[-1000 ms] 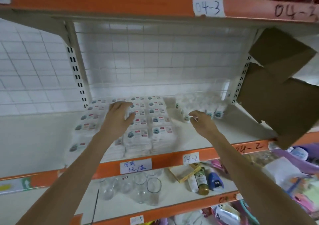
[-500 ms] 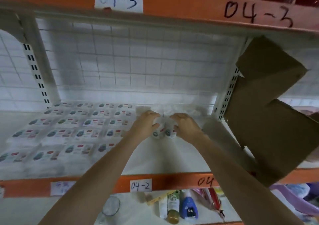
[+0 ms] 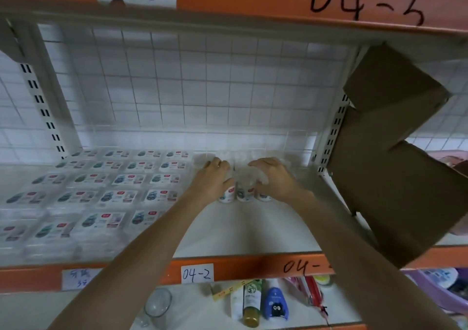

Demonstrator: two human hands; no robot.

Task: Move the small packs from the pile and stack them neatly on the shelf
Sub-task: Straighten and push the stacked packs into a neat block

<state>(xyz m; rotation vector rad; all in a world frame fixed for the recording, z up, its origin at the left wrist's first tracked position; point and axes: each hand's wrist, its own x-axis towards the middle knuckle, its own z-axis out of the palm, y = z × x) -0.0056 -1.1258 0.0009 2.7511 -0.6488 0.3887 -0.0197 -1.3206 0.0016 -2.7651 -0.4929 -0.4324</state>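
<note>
1. Since a second ago the left hand (image 3: 211,177) has left the stacked packs (image 3: 119,195) for the pile (image 3: 243,175).
2. Both hands clasp the pile on the shelf (image 3: 240,231), right hand (image 3: 272,177) opposite, fingers curled around it.

We see bare shelf (image 3: 240,231) in front of the pile (image 3: 243,177); stacked packs (image 3: 101,198) fill the left, a cardboard box (image 3: 395,177) crowds the right.

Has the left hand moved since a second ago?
Yes. The left hand has left the stacked packs and gone rightward to the loose pile near the right upright, beside the right hand.
</note>
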